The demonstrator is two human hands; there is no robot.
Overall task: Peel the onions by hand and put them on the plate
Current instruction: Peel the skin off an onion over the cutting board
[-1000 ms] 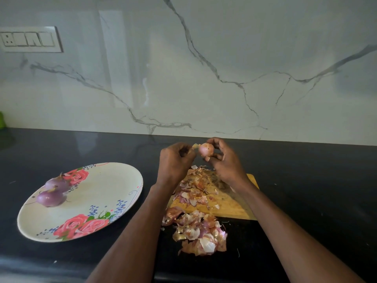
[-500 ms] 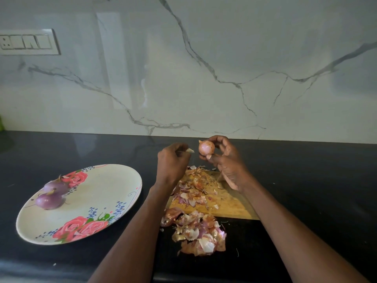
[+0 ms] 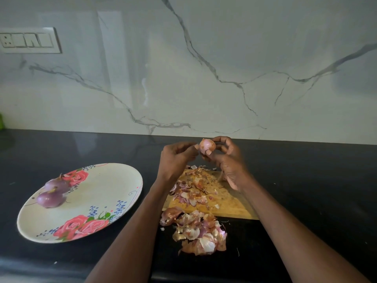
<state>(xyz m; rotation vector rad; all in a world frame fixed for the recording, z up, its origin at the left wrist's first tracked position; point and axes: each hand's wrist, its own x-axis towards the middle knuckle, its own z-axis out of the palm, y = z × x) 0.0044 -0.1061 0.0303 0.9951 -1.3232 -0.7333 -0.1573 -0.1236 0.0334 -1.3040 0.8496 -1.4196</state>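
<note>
The right hand (image 3: 228,160) pinches a small onion (image 3: 207,146) in its fingertip grip above the cutting board (image 3: 230,205); the left hand (image 3: 176,160) nips skin at its side. A hard tug could flick it onto the desk (image 3: 306,180), short of the plate (image 3: 91,201).

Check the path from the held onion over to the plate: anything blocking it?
Nothing visible blocks it. The onion is held up by the right hand, with the left hand picking at it on the plate side. The plate has bare space beside its two peeled onions.
</note>
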